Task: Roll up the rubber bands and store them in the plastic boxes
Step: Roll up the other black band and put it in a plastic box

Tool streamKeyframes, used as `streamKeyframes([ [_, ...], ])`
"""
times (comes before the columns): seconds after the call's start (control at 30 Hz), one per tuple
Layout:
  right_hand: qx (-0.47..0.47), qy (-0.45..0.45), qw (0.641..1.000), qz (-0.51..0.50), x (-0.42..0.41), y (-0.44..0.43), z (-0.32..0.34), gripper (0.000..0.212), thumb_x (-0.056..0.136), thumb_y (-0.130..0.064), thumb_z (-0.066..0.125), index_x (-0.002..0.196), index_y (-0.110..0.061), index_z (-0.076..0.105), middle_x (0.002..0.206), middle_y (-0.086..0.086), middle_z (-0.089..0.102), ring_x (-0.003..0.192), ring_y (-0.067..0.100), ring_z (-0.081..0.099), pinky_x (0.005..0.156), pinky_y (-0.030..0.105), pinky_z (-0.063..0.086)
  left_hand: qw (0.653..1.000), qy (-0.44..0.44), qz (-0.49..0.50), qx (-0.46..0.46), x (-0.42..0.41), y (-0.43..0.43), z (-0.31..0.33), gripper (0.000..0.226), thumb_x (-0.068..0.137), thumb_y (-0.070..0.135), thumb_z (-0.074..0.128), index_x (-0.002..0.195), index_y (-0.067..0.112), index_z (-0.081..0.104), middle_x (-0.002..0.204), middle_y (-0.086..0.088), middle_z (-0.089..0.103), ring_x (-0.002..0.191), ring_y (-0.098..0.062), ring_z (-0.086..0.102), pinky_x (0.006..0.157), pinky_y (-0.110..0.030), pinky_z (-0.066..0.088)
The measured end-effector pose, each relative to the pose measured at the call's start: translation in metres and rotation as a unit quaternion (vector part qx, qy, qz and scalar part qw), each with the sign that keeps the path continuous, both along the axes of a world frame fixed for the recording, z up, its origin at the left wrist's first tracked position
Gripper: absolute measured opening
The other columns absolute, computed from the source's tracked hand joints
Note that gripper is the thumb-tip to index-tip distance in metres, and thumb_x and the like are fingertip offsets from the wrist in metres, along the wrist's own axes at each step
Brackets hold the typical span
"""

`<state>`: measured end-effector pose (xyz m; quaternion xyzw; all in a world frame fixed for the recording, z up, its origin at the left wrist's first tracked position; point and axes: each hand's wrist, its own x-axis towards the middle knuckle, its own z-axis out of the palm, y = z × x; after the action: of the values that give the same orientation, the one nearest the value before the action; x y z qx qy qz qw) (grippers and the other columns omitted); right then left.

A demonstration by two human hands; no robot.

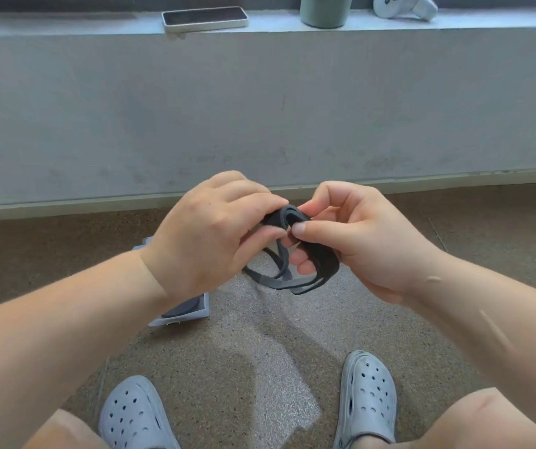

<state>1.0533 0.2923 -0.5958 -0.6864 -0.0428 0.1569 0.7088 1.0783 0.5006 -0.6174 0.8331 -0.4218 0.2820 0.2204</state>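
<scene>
Behind left hand (208, 236), box (190, 318) (half hidden).

Rubber band (305, 270): black to dark charcoal, matte, no markings.
Plastic box (206, 307): pale blue-grey walls, with something dark grey inside, possibly another band; the view is mostly blocked.
Floor (260, 335): tan-brown with a fine light and dark speckle and one paler patch.
Wall (260, 108): mid grey, faintly mottled, with darker smudges low down.
Left clog (137, 413) and right clog (368, 396): pale blue-grey, dotted with dark holes.
Ledge (65, 25): light grey.
Phone (205, 17): black screen, cream rim.
Cup (325, 9): plain sage green.
Controller (402, 6): off-white with dark buttons.
</scene>
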Motion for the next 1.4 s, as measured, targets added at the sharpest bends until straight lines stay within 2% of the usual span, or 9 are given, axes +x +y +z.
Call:
streamKeyframes([
  [0.1,0.032,0.04,0.998,0.027,-0.003,0.0,0.003,0.012,0.087,0.003,0.066,0.085,-0.004,0.057,0.084,0.027,0.071,0.064,0.033,0.065,0.06,0.039,0.057,1.0,-0.008,-0.007,0.016,0.0,0.002,0.003,0.025,0.097,0.02,0.064,0.102,-0.002,0.072,0.094,-0.013,0.07,0.079,-0.033,0.06,0.081,-0.04,0.05],
  [0.2,0.079,0.072,0.993,0.043,-0.007,-0.002,0.005,0.009,0.082,-0.008,0.066,0.083,-0.004,0.058,0.087,0.023,0.072,0.071,0.032,0.07,0.062,0.04,0.061,0.998,0.047,-0.014,-0.032,-0.004,0.002,0.007,0.02,0.096,0.016,0.064,0.101,-0.002,0.07,0.093,-0.01,0.069,0.08,-0.032,0.06,0.081,-0.041,0.05],
  [0.43,0.166,0.126,0.976,0.068,-0.007,-0.004,0.004,0.004,0.087,-0.008,0.061,0.084,-0.008,0.064,0.09,0.026,0.071,0.072,0.029,0.072,0.066,0.041,0.064,0.974,0.179,-0.008,-0.14,-0.015,-0.004,0.015,0.023,0.1,0.02,0.056,0.098,0.002,0.07,0.087,-0.003,0.067,0.081,-0.017,0.06,0.076,-0.029,0.048],
  [0.63,0.147,0.149,0.977,0.038,-0.007,0.002,0.001,0.002,0.086,-0.009,0.062,0.087,-0.007,0.063,0.085,0.024,0.07,0.067,0.026,0.07,0.064,0.037,0.063,0.948,0.27,-0.005,-0.168,-0.005,0.003,0.013,0.022,0.098,0.024,0.059,0.102,0.01,0.075,0.095,0.001,0.074,0.091,-0.017,0.07,0.083,-0.038,0.054],
  [0.8,0.049,0.129,0.99,-0.005,0.0,0.002,-0.003,0.008,0.098,-0.006,0.057,0.091,-0.006,0.06,0.085,0.021,0.072,0.064,0.023,0.066,0.057,0.029,0.058,0.92,0.343,0.026,-0.19,0.0,0.007,0.007,0.017,0.086,0.026,0.073,0.099,0.017,0.078,0.09,0.005,0.077,0.084,-0.014,0.073,0.079,-0.039,0.058],
  [0.93,-0.021,0.095,0.995,-0.015,0.002,0.001,-0.008,0.015,0.099,-0.007,0.058,0.084,-0.01,0.059,0.085,0.02,0.072,0.066,0.022,0.063,0.052,0.025,0.051,0.932,0.343,0.03,-0.112,-0.001,0.009,0.005,0.026,0.079,0.03,0.079,0.103,0.021,0.078,0.088,0.009,0.075,0.077,-0.012,0.068,0.071,-0.025,0.053],
  [1.07,-0.043,0.061,0.997,0.015,0.001,0.0,-0.007,0.014,0.098,-0.006,0.058,0.084,-0.009,0.056,0.085,0.021,0.073,0.066,0.023,0.064,0.054,0.027,0.051,0.929,0.341,0.044,-0.137,-0.001,0.006,0.008,0.012,0.083,0.015,0.081,0.094,0.016,0.078,0.077,0.014,0.071,0.067,0.0,0.063,0.065,-0.011,0.045],
  [1.2,-0.061,-0.002,0.998,0.035,-0.003,0.001,-0.001,0.019,0.083,-0.011,0.074,0.083,-0.005,0.056,0.092,0.029,0.072,0.071,0.027,0.07,0.057,0.034,0.058,0.921,0.343,0.039,-0.182,-0.004,0.001,0.008,0.007,0.082,0.017,0.075,0.087,0.013,0.075,0.081,0.006,0.075,0.075,-0.009,0.071,0.073,-0.024,0.055],
  [1.4,-0.076,-0.079,0.993,-0.036,-0.007,0.006,-0.001,0.018,0.088,0.002,0.069,0.08,-0.002,0.054,0.082,0.022,0.075,0.067,0.029,0.073,0.06,0.048,0.059,0.925,0.27,0.089,-0.251,-0.014,-0.015,0.003,0.012,0.08,0.015,0.077,0.075,0.009,0.069,0.072,0.001,0.07,0.064,-0.004,0.063,0.062,-0.016,0.046],
])
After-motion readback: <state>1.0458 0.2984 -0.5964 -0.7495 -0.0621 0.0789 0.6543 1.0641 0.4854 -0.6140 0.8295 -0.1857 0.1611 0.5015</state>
